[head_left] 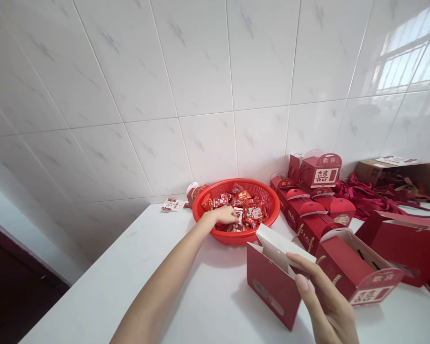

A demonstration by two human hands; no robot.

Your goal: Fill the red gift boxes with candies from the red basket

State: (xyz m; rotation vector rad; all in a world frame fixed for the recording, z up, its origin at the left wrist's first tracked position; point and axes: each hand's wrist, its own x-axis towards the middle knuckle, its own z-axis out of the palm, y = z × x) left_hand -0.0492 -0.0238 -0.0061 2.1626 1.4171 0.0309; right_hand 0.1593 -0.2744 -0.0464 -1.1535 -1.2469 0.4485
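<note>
My left hand (226,216) reaches into a red plastic basket (272,217) of wrapped candies (255,212). Its fingers are curled down among the wrappers, and what they hold is hidden. Between thumb and fingers, my right hand (327,298) grips the right edge of a dark red paper gift bag (272,282). The bag's top gapes, showing a white inside, and it is slightly tilted in front of the basket.
Several red candy boxes (322,174) stand stacked right of the basket. An open-topped red box (351,265) is beside my right hand. Farther right lie dark red ribbons (361,196) and a cardboard box (370,173). A printed card (172,205) lies near the tiled wall.
</note>
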